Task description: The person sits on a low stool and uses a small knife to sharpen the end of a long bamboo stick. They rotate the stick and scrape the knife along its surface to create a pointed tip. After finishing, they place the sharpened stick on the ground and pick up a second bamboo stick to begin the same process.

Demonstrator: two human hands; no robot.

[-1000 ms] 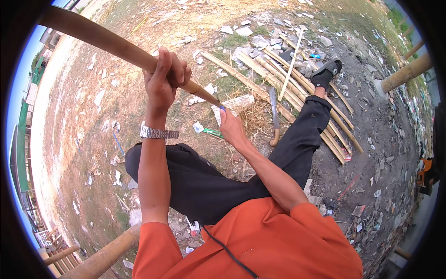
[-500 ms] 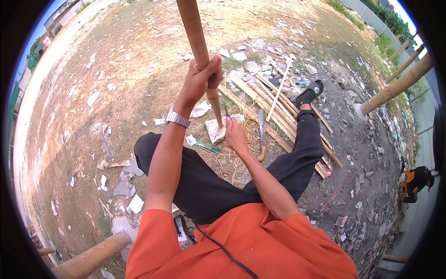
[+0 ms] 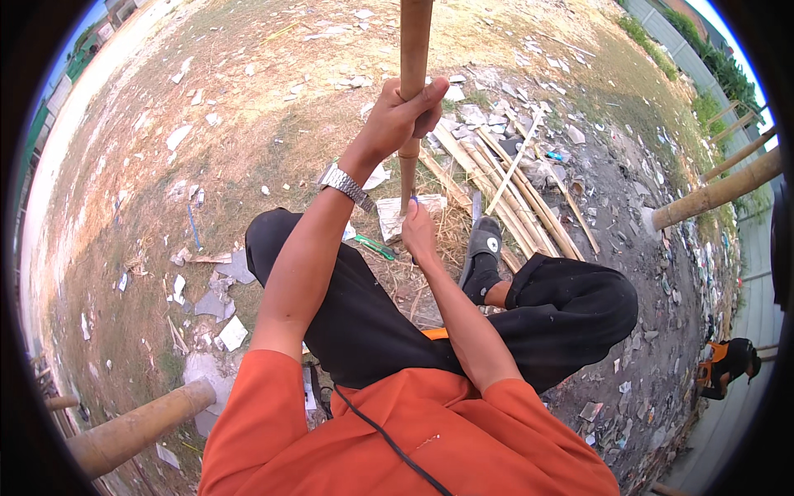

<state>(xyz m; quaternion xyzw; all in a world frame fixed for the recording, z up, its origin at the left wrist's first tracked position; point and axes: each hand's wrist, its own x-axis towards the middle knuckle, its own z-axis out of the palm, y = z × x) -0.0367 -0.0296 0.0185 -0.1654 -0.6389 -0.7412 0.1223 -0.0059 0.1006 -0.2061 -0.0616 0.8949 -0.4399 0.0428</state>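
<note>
My left hand point(image 3: 401, 116), with a metal watch on its wrist, is wrapped round an upright bamboo pole point(image 3: 413, 50). The pole's lower end stands at a pale, flat block point(image 3: 393, 221) on the ground. Lower down, right beside the pole, my right hand point(image 3: 420, 231) is closed on a small blue-handled tool point(image 3: 415, 199). Most of that tool is hidden by the hand and pole. Near the block lies a green tool point(image 3: 375, 246), perhaps a utility knife. A long metal blade point(image 3: 476, 207) lies to the right, partly behind my sandalled foot point(image 3: 484, 252).
Split bamboo strips point(image 3: 504, 186) lie in a heap beyond my right foot. Thick bamboo posts stand at the right point(image 3: 719, 198) and lower left point(image 3: 145, 422). Broken tile pieces point(image 3: 234, 333) litter the ground. Another person point(image 3: 726, 366) is at the far right.
My right leg has folded inward, bringing the foot close to the long blade. The pole has swung more upright, its top shifting right along with my left hand. The blue-handled tool is more hidden.
</note>
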